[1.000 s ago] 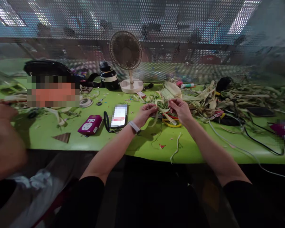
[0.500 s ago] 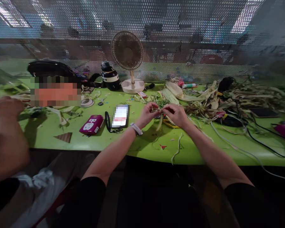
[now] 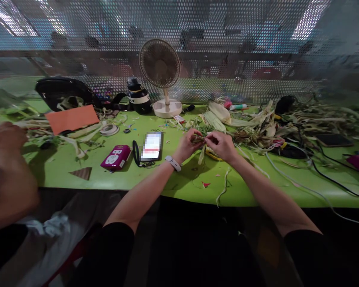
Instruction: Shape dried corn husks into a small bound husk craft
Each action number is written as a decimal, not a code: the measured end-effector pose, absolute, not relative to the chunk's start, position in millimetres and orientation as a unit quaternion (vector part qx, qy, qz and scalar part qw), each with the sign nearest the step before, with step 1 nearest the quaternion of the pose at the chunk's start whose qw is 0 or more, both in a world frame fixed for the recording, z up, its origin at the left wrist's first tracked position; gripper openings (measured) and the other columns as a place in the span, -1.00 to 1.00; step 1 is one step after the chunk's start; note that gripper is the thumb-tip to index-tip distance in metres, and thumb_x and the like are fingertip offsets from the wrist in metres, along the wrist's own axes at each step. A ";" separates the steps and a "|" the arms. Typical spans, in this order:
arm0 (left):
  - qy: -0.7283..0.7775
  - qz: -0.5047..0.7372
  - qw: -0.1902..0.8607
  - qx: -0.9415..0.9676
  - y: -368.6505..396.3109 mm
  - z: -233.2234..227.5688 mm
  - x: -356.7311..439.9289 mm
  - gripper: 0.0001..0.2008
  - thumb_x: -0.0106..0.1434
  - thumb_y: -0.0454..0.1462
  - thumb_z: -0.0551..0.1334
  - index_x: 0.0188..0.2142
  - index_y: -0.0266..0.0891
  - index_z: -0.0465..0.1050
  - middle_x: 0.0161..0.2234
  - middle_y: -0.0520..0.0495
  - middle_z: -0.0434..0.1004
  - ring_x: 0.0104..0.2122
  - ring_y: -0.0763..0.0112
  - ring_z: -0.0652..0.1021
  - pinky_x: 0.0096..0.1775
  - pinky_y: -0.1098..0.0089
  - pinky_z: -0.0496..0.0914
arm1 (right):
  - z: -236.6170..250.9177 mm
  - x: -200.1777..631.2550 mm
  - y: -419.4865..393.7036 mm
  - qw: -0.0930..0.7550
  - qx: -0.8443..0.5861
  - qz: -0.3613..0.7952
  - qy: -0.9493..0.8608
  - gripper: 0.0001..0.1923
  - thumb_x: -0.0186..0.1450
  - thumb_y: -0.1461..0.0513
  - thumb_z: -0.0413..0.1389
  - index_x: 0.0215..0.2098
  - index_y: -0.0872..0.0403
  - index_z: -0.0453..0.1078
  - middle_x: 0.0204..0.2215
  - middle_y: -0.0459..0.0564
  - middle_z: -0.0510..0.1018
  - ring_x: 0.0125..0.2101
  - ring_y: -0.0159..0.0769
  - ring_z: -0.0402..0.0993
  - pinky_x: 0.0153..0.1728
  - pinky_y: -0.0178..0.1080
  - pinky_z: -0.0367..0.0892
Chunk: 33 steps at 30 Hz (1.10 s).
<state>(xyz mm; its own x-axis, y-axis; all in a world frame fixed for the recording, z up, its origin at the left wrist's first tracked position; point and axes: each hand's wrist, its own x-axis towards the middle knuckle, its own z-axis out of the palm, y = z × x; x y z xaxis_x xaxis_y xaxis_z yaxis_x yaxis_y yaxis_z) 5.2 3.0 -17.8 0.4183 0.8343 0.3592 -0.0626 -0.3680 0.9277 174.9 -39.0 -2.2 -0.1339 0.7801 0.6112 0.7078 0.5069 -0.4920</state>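
Note:
Over the green table, my left hand (image 3: 188,146) is closed, thumb and fingers pinching a thin piece of dried plant (image 3: 199,139). My right hand (image 3: 221,146) meets it from the other side, fingertips pinched on the same piece. A pale husk strip (image 3: 201,156) hangs below my fingers. Just behind my hands lie pale corn husks (image 3: 219,113) and a heap of dry stalks (image 3: 254,129). Something with a yellow edge (image 3: 213,155) sits partly hidden under my right hand. A loose twisted strand (image 3: 225,184) lies nearer the table's front edge.
Left of my hands are a phone (image 3: 152,146) and a magenta device (image 3: 116,158). A fan (image 3: 166,107) and a black bottle (image 3: 139,99) stand at the back. Cables (image 3: 326,177) cross the right side. A co-worker's arm (image 3: 10,175) rests at far left, near an orange card (image 3: 73,118).
Both hands stay together over the same spot, with small shifts of the fingers around the plant piece. The co-worker's hand at far left has shifted slightly left.

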 end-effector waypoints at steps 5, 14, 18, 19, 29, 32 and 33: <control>0.270 0.471 0.490 0.682 4.5 -17.4 4.4 -0.55 0.00 -0.07 0.47 -0.26 -0.21 0.34 -0.42 0.00 0.50 -0.37 0.41 0.53 -0.29 0.39 0.39 | 0.3 177.6 -37.9 0.421 -0.473 0.069 -0.771 -0.84 0.28 0.19 0.07 -0.32 0.06 0.48 -0.39 0.03 0.62 -0.41 -0.27 0.48 -0.32 -0.25 0.32; 0.297 0.486 0.437 0.696 3.1 -16.8 4.0 -0.60 0.00 -0.19 0.47 -0.30 -0.14 0.28 -0.49 0.11 0.46 -0.47 0.46 0.46 -0.34 0.42 0.29 | 0.2 180.5 -35.5 0.419 -0.484 0.152 -0.753 -0.76 0.22 0.20 0.10 -0.14 0.06 0.30 -0.43 -0.01 0.60 -0.47 -0.25 0.49 -0.38 -0.24 0.31; 0.302 0.483 0.413 0.710 1.0 -16.9 2.1 -0.63 0.03 -0.24 0.45 -0.22 -0.16 0.35 -0.44 0.06 0.51 -0.42 0.44 0.50 -0.27 0.40 0.32 | -0.5 178.5 -37.8 0.415 -0.482 0.123 -0.762 -0.78 0.28 0.19 0.06 -0.11 0.06 0.30 -0.36 0.04 0.61 -0.44 -0.24 0.49 -0.37 -0.23 0.31; 0.300 0.484 0.418 0.708 0.5 -16.0 1.6 -0.61 0.03 -0.25 0.45 -0.18 -0.17 0.37 -0.42 0.04 0.52 -0.40 0.43 0.51 -0.25 0.40 0.33 | -0.2 178.2 -38.6 0.412 -0.480 0.117 -0.765 -0.78 0.29 0.18 0.05 -0.10 0.06 0.30 -0.34 0.04 0.61 -0.43 -0.24 0.49 -0.37 -0.23 0.31; 0.260 0.492 0.591 0.583 9.2 -17.1 2.4 -0.59 0.15 0.05 0.34 -0.21 -0.24 0.55 -0.39 -0.02 0.57 -0.33 0.42 0.54 -0.16 0.38 0.41 | 4.7 183.0 -39.4 0.374 -0.484 0.054 -0.789 -0.75 0.36 0.18 -0.01 -0.03 0.06 0.34 -0.28 0.08 0.63 -0.33 -0.19 0.53 -0.32 -0.22 0.33; 0.242 0.484 0.603 0.586 11.3 -18.9 4.4 -0.56 0.01 0.02 0.45 -0.27 -0.25 0.54 -0.40 0.03 0.55 -0.39 0.52 0.48 -0.21 0.44 0.39 | 2.7 181.8 -38.1 0.374 -0.487 0.037 -0.789 -0.75 0.36 0.19 -0.01 -0.03 0.06 0.35 -0.31 0.06 0.61 -0.33 -0.19 0.51 -0.32 -0.22 0.32; 0.238 0.482 0.605 0.588 11.6 -19.1 4.7 -0.56 0.00 0.02 0.46 -0.29 -0.25 0.53 -0.40 0.03 0.55 -0.39 0.53 0.48 -0.22 0.45 0.39 | 2.2 181.3 -37.8 0.373 -0.488 0.034 -0.788 -0.74 0.35 0.19 -0.01 -0.03 0.07 0.35 -0.34 0.05 0.60 -0.34 -0.19 0.50 -0.33 -0.23 0.31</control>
